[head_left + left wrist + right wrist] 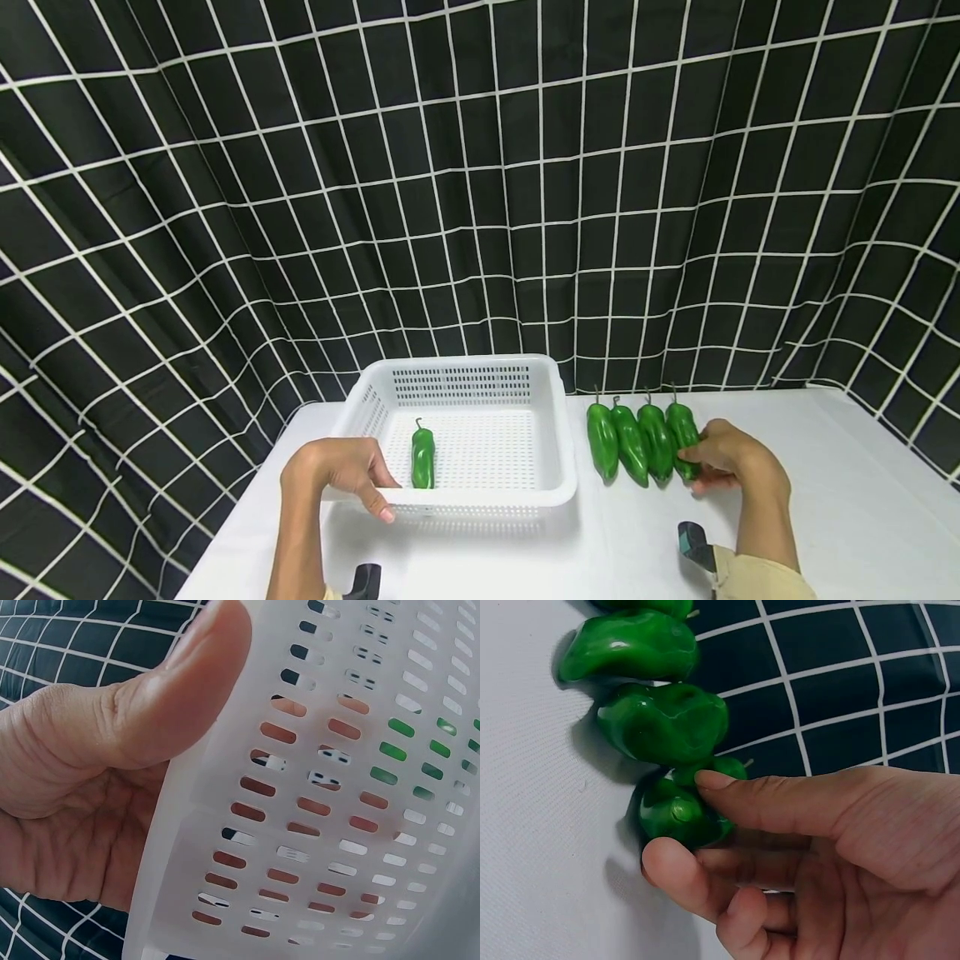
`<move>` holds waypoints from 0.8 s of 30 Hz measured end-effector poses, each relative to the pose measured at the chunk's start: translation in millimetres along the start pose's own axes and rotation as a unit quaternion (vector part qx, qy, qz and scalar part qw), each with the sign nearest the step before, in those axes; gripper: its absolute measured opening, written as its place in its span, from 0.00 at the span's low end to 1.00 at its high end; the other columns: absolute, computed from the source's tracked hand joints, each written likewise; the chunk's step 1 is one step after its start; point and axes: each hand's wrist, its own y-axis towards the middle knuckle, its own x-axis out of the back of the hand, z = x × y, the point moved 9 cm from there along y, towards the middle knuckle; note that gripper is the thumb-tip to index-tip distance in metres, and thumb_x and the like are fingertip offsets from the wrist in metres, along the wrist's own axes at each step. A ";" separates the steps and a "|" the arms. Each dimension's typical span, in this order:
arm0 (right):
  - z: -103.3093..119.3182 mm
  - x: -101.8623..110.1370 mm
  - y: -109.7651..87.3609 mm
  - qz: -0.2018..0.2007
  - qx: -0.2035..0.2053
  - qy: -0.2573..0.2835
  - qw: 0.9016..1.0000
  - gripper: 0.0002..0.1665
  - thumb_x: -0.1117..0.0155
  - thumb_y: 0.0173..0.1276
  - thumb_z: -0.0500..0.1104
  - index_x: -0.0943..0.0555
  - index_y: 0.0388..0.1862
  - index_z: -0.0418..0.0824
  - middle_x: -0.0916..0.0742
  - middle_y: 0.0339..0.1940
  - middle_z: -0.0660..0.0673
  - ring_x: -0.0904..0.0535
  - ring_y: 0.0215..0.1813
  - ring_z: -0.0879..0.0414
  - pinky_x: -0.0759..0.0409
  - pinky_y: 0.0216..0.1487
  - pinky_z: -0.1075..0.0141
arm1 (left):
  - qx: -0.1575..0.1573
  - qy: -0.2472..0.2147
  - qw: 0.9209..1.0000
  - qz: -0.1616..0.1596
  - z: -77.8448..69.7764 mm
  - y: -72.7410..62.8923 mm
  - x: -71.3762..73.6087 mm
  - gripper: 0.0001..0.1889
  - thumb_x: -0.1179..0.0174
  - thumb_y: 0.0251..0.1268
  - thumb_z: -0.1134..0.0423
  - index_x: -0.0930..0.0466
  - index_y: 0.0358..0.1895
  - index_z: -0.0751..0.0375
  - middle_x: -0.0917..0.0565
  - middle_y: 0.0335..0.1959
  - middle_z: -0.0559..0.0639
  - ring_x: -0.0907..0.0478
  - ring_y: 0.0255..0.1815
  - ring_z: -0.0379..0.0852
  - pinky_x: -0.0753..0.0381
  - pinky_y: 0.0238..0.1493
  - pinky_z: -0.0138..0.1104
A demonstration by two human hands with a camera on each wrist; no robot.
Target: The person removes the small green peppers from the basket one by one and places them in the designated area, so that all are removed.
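Observation:
My left hand [341,471] grips the near left rim of a white plastic basket [495,498], thumb outside the wall and fingers inside. In the left wrist view the thumb lies over the slotted basket wall [195,817], and parts of the fingers show through the slots. One green chili pepper [423,458] lies in the basket near that hand. On the right, my right hand [731,458] pinches the rightmost green chili pepper [681,433] of a row. In the right wrist view the thumb rests on that pepper [676,811], with the other fingers curled along its side.
Three more green peppers [628,442] lie side by side between the basket and my right hand, stems toward the back. A white cloth [847,467] covers the table. Behind it hangs a black curtain [480,200] with a white grid.

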 end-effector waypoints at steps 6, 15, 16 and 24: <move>-0.6 -0.2 1.5 0.002 0.003 -0.004 1.000 0.22 0.37 0.73 0.38 0.28 0.49 0.18 0.15 0.26 0.39 0.15 0.24 0.57 0.18 0.31 0.66 | -0.003 0.003 1.000 -0.003 -0.2 0.3 0.7 0.14 0.18 0.43 0.66 0.05 0.38 0.53 0.06 0.32 0.46 0.21 0.38 0.38 0.24 0.48 0.35; -0.1 0.2 0.8 0.002 0.005 -0.004 1.000 0.20 0.37 0.73 0.38 0.28 0.48 0.19 0.15 0.26 0.39 0.14 0.24 0.57 0.16 0.31 0.66 | 0.002 0.000 1.000 -0.003 -0.5 0.2 0.5 0.14 0.18 0.43 0.66 0.05 0.37 0.54 0.06 0.32 0.46 0.20 0.39 0.39 0.24 0.49 0.36; 0.6 0.4 0.6 0.002 0.006 -0.007 1.000 0.20 0.37 0.73 0.38 0.28 0.47 0.19 0.15 0.26 0.39 0.14 0.24 0.57 0.16 0.31 0.66 | 0.001 -0.001 1.000 -0.003 -0.6 0.2 0.5 0.13 0.18 0.43 0.67 0.05 0.37 0.54 0.06 0.32 0.46 0.20 0.39 0.39 0.24 0.50 0.36; 2.1 0.8 1.2 0.005 0.014 -0.018 1.000 0.20 0.34 0.70 0.40 0.26 0.45 0.21 0.15 0.25 0.41 0.15 0.25 0.57 0.16 0.32 0.66 | -0.004 0.002 1.000 0.000 -0.9 0.4 0.5 0.14 0.18 0.43 0.66 0.05 0.38 0.54 0.06 0.32 0.46 0.20 0.38 0.38 0.24 0.48 0.34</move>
